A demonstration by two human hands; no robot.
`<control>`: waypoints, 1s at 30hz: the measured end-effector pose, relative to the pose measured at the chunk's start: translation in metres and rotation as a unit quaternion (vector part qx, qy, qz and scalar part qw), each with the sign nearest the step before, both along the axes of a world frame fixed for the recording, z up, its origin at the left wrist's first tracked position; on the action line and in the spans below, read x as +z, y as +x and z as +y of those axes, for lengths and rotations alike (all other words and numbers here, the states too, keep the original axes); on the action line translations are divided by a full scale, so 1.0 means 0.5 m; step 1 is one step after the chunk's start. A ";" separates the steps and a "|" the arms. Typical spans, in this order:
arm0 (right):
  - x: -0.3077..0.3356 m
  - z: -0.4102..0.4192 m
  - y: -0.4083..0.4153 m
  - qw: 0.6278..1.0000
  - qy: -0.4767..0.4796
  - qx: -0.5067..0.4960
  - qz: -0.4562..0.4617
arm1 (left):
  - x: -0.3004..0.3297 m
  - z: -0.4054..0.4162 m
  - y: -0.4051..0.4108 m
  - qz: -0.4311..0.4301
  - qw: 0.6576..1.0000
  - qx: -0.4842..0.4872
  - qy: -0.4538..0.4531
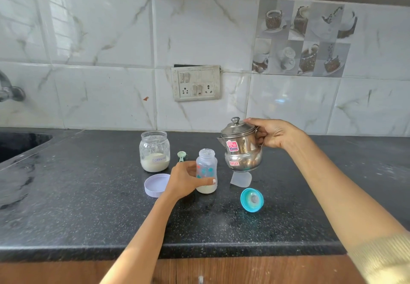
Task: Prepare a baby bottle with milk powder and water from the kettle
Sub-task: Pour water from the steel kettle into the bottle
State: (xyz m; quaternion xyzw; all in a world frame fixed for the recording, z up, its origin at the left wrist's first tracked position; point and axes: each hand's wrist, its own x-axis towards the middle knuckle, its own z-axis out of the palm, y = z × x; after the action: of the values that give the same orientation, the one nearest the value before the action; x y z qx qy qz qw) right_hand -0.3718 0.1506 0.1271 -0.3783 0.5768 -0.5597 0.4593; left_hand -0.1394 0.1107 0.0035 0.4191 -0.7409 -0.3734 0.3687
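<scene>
Steel kettle (pixel 241 148) is lifted off the surface (pixel 88 195), held by right hand (pixel 275 134) w/ fingers curled round the handle at its back, index tip resting on the lid edge; spout faces left toward the baby bottle (pixel 206 171), kettle just beside & slightly above the bottle's open neck, apart from it; left hand (pixel 185 178) wraps the bottle's lower body, thumb across the front, bottle standing upright on the surface w/ a layer of white powder at the bottom; judgement: kettle is rigid, smooth metal, prob. heavier than it looks if full, maybe hot, so the handle is the right grip & a finger on the lid keeps it from slipping off when tipped; bottle is light clear plastic, narrow neck, easy to tip or skid, so a low steadying grip makes sense; pour slow, spout close over the neck; formula jar (pixel 154 151) stands open behind-left, its lid (pixel 156 185) lying near the left wrist; green scoop (pixel 181 156) betw. jar & bottle; teal nipple ring (pixel 252 200) & clear cap (pixel 240 180) lie to the right.
</scene>
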 end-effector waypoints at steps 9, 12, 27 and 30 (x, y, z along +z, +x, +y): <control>-0.011 -0.010 0.014 0.998 0.027 0.018 0.048 | 0.003 0.005 0.001 -0.002 1.000 0.000 0.005; -0.006 -0.013 0.024 0.997 0.031 0.023 0.065 | 0.002 0.003 0.001 -0.003 1.000 0.002 0.005; 0.017 -0.029 0.033 0.991 0.035 0.026 0.130 | 0.000 0.000 0.001 -0.005 1.000 0.005 0.011; 0.020 -0.029 0.033 0.989 0.035 0.025 0.139 | -0.001 -0.001 0.001 -0.006 1.000 0.007 0.015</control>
State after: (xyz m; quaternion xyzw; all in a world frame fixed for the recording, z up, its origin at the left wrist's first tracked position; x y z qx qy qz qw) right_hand -0.3554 0.1361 0.1372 -0.4502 0.6445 -0.4696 0.4018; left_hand -0.1390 0.1104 0.0030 0.4323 -0.7341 -0.3795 0.3607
